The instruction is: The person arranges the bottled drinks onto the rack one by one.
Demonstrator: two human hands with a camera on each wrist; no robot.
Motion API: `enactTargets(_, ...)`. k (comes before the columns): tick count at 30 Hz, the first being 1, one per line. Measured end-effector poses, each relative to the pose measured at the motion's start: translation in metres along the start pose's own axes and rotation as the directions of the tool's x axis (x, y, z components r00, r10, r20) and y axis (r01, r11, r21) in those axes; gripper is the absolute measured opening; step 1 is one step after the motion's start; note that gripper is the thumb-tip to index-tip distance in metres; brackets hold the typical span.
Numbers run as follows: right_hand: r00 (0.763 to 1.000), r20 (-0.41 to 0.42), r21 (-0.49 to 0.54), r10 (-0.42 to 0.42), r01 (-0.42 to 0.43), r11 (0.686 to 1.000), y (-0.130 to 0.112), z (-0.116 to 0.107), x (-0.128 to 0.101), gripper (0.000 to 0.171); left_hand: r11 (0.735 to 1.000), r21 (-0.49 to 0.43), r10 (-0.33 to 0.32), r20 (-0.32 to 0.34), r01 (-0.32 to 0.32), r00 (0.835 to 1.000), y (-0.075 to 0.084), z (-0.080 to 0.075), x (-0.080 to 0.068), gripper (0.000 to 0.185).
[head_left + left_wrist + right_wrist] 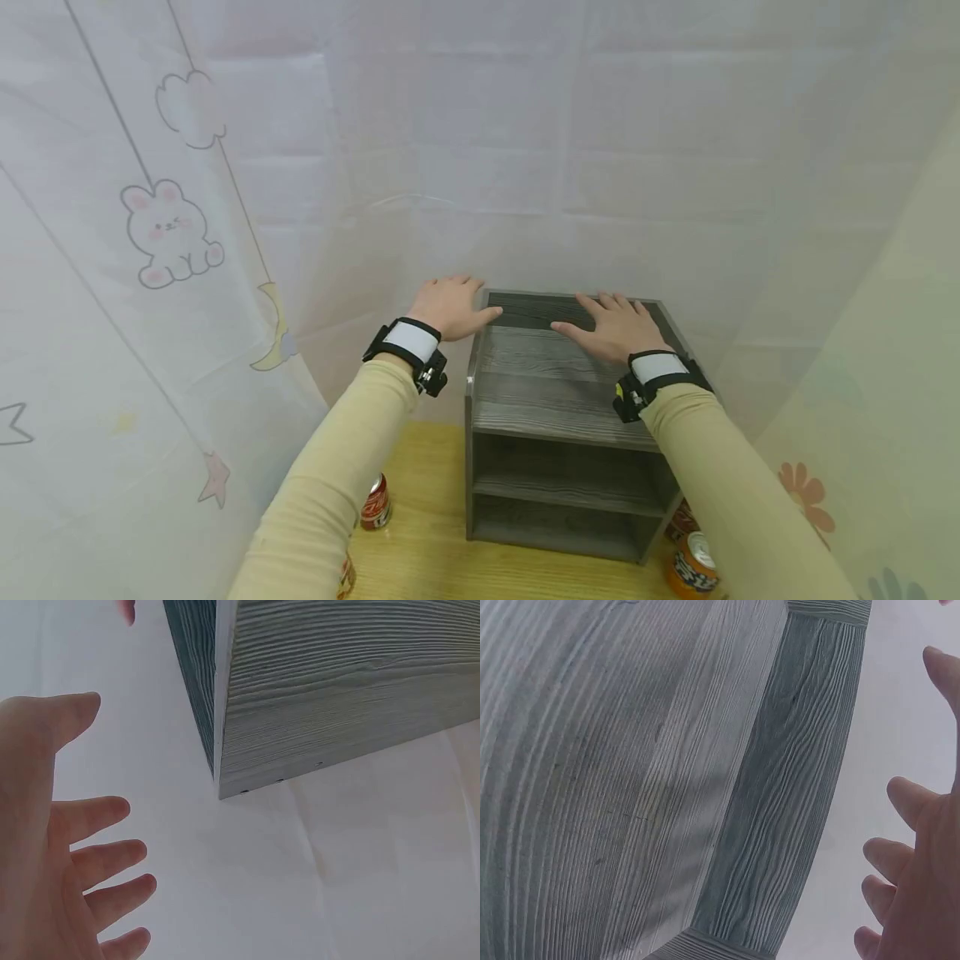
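A grey wood-grain shelf unit [558,383] with two open compartments stands on the table against the back curtain. My left hand [452,308] is spread at its upper left corner, thumb pointing in toward the top. In the left wrist view the left hand's fingers [112,859] are apart from the unit's side panel [322,697], with nothing held. Over the top of the unit, toward its right side, is my right hand [617,329], fingers spread. The right wrist view shows that hand's fingers [889,859] beyond the back board [784,780], holding nothing.
A red can [377,504] stands left of the unit on the yellow wood-grain table [427,500], with another partly behind my left sleeve. At the right are an orange can [692,567] and a dark red can [681,522]. Printed curtains [150,358] enclose the sides.
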State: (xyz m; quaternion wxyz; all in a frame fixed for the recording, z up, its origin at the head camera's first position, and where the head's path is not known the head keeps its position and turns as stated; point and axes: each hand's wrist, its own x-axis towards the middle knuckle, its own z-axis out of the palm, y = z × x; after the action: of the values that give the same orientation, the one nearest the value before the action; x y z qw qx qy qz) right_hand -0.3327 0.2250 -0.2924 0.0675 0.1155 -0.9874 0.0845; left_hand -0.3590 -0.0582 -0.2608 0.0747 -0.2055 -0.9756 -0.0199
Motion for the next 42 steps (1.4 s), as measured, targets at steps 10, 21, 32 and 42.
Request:
enactTargets(10, 1.0, -0.019, 0.013, -0.021, 0.022, 1.0, -0.001, -0.001, -0.003, 0.092, 0.99, -0.135, 0.029, 0.007, -0.028, 1.0, -0.006, -0.003, -0.007, 0.075)
enactTargets(21, 0.998, -0.03, 0.053, -0.062, 0.063, 0.997, 0.0, -0.004, -0.013, 0.089, 0.98, -0.191, 0.052, -0.025, -0.056, 0.998, -0.007, -0.013, -0.019, 0.073)
enactTargets(32, 0.995, -0.04, 0.055, -0.089, 0.091, 0.994, -0.002, -0.012, -0.025, 0.087, 0.979, -0.142, 0.123, -0.142, -0.144, 0.982, 0.009, -0.011, -0.046, 0.067)
enactTargets(42, 0.992, -0.049, 0.087, -0.115, 0.119, 0.989, -0.003, -0.012, -0.045, 0.084, 0.959, -0.24, 0.114, -0.166, -0.153, 0.979, 0.008, 0.018, -0.076, 0.07)
